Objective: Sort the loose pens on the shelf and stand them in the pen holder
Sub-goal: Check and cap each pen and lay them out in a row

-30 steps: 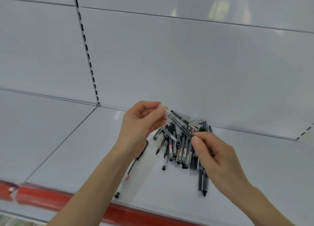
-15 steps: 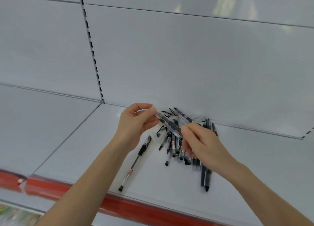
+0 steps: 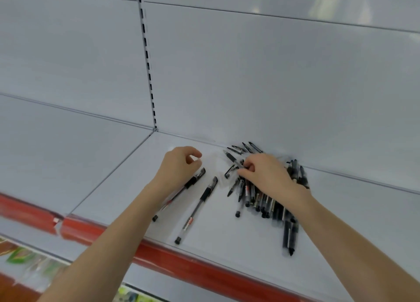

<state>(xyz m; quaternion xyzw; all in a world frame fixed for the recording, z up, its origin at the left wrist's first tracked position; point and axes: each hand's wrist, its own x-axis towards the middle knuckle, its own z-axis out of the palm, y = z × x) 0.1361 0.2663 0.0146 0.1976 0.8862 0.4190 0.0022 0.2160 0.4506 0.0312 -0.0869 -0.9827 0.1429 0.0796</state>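
Observation:
A pile of several black and clear pens (image 3: 261,199) lies on the white shelf (image 3: 227,245) near the back wall. Two clear pens with black grips lie apart to its left, side by side: one pen (image 3: 197,208) lies in the open, and the other pen (image 3: 193,181) runs partly under my left wrist. My left hand (image 3: 180,165) hovers above that pen with its fingers loosely curled, holding nothing. My right hand (image 3: 263,174) rests on top of the pile and pinches a black-gripped pen (image 3: 231,158) at the pile's left edge. No pen holder is in view.
The shelf's front edge carries a red price strip (image 3: 159,254). A slotted upright (image 3: 147,63) runs up the white back panel. Another shelf bay (image 3: 56,154) lies to the left. Colourful packages (image 3: 20,258) show blurred on the level below.
The pen that both hands held above the pile now lies on the shelf beside the first separated pen. My left hand has let go. My right hand has dropped onto the pile.

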